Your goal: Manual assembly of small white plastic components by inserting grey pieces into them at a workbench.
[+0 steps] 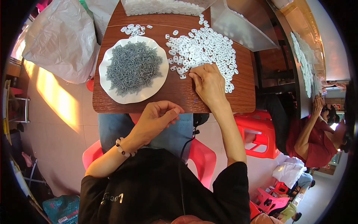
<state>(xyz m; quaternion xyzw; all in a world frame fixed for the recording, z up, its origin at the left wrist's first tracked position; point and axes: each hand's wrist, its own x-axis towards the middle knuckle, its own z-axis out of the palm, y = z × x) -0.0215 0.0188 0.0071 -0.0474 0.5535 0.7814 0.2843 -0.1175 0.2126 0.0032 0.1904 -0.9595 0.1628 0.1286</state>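
Note:
A pile of small white oval plastic pieces with holes [209, 46] covers the right side of the wooden table. My right hand [209, 84] reaches to the near edge of this pile, its fingers bent and drawn together among the pieces. What lies between those fingertips is hidden. Close to the table's front edge, my left hand [158, 118] is above my lap, thumb and fingers curled together. Anything in that pinch is too small to make out. To the left stands a white scalloped plate [106, 80], heaped with small grey spring-like pieces [134, 67].
Loose white pieces [133, 30] lie behind the plate on the table [175, 97]. Clear bins [238, 28] stand at the far edge. A white sack [61, 41] is at left, a red stool [257, 134] at right. Another person [313, 142] works at the table on the right.

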